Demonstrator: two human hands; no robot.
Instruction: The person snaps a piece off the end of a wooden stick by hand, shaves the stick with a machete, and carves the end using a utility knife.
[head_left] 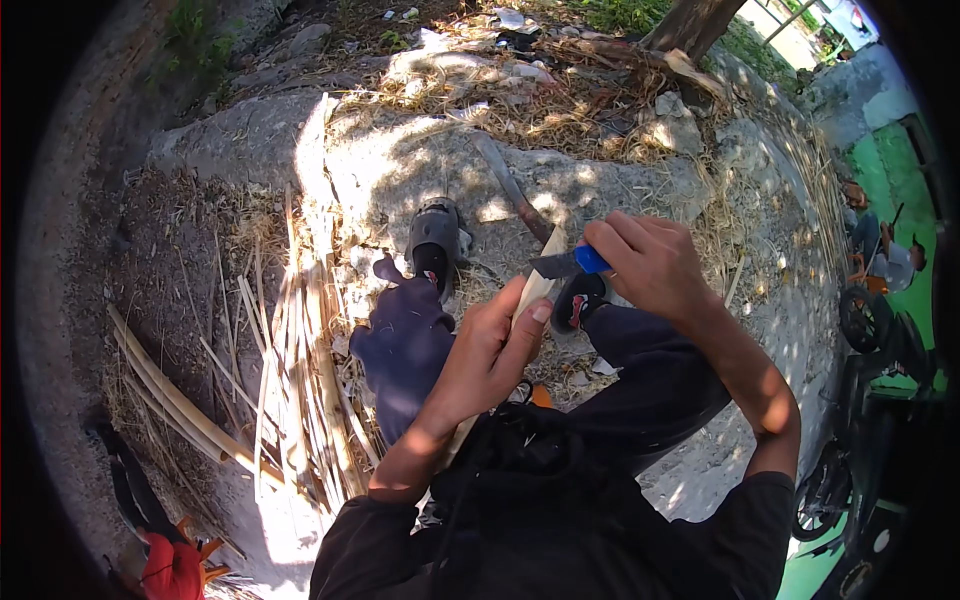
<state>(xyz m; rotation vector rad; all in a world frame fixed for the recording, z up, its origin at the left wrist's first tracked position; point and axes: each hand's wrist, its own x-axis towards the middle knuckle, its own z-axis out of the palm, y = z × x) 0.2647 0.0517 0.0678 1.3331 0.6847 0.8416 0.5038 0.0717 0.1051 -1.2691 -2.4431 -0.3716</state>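
My left hand (490,350) is closed round a pale split strip of wood or bamboo (534,290), its thumb lying along the strip. The strip's upper end sticks out past the fingers, and a lower stretch shows by my left forearm. In my right hand (655,268) is a knife (553,265) with a blue handle. Its dark blade lies across the strip, touching it just above my left hand. Beyond the strip, a long curved dark piece (510,185), like a machete or a stick, rests on the ground.
Many pale split strips (300,370) lie in a heap at the left, beside long curved poles (180,405). A tree trunk (695,25) stands at the far right. People and motorbikes (862,320) are along the right edge; a person in red (172,568) is at lower left.
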